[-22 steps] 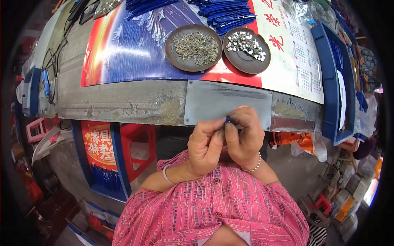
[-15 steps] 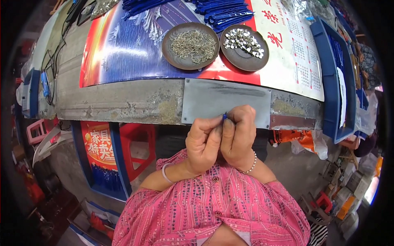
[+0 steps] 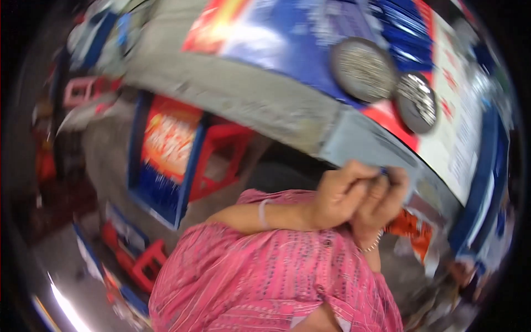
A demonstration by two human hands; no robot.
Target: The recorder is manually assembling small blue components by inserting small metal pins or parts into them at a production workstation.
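Note:
My left hand (image 3: 338,196) and my right hand (image 3: 381,202) meet in front of my chest, close to the table's front edge. Their fingertips are pinched together around a small dark-blue piece (image 3: 383,171), mostly covered by the fingers and too blurred to name. Beyond them a grey plate (image 3: 362,141) is fixed on the table edge. A round brown dish (image 3: 341,77) with many thin metal pins stands farther back. Beside it is a second brown dish (image 3: 409,119) with small shiny white-and-metal pieces.
Bundles of long blue items (image 3: 406,33) lie on a colourful poster (image 3: 287,50) covering the tabletop. A blue crate (image 3: 191,191) with more blue items stands on the left below, next to a red stool (image 3: 224,155). Another blue crate (image 3: 480,182) is at the right.
The view has swung to the left and blurred, so the table sits tilted and farther right. Both hands stay pinched together on the blue piece.

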